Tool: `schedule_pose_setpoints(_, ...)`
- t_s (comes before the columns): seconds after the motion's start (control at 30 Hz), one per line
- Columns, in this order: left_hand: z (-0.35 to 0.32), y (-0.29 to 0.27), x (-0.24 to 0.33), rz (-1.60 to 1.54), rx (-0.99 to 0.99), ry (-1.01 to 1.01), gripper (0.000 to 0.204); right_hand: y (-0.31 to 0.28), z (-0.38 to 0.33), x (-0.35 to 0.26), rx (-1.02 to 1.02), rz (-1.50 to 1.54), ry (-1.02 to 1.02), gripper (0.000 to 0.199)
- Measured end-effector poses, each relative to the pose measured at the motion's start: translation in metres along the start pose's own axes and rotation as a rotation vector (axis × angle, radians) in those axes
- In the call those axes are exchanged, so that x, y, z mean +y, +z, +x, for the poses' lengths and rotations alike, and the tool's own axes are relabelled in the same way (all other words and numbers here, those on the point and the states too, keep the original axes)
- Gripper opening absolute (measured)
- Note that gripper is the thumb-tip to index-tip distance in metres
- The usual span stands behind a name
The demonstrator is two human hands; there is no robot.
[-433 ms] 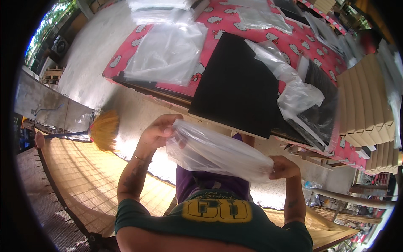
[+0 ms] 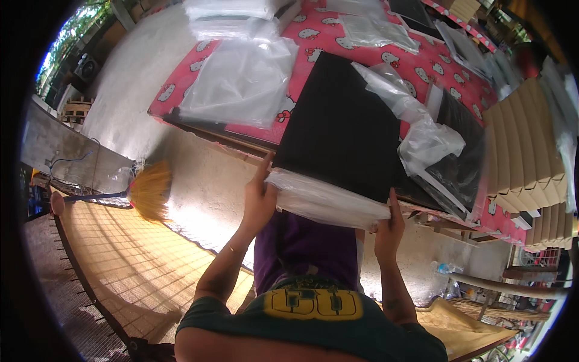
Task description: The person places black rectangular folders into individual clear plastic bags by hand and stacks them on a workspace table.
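Note:
A clear plastic bag [image 2: 322,196] is stretched between my two hands, along the near edge of a flat black board [image 2: 344,123]. My left hand [image 2: 259,196] grips the bag's left end, with its fingers reaching up beside the board's near left corner. At the board's near right corner, my right hand [image 2: 390,224] holds the other end of the bag, fingers pointing up along the side. The board lies on the table and juts past its front edge. Whether the bag's mouth is around the board's edge I cannot tell for sure.
Flat clear bags [image 2: 241,81] lie left on the pink patterned table cover [image 2: 181,81], below a stack of clear packages [image 2: 235,15]. Crumpled plastic [image 2: 431,142] covers dark boards at the right, beside stacked brown cartons [image 2: 525,142]. A broom [image 2: 149,190] stands at the left.
Both hands have moved forward with the bag, from in front of my body to the near edge of the black board. The bag now looks narrower and lies against that edge.

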State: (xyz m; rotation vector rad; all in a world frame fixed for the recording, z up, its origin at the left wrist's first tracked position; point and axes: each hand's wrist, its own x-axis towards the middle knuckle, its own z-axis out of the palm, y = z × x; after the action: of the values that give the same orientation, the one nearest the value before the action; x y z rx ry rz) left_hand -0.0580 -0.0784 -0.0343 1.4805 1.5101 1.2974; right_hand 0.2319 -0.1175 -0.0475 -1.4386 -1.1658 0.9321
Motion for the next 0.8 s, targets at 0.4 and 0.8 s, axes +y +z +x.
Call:
schedule_pose_setpoints(0.4,0.012,-0.05,0.068,-0.758,-0.362,-0.083,0.032,-0.073,0.022,-0.075,-0.296,0.457,-0.056,0.021)
schedule_pose_setpoints(0.8,0.171,-0.034,0.175,-1.385,-0.246,0.118,0.019,-0.034,0.189,-0.209,-0.442,1.294,-0.096,0.027)
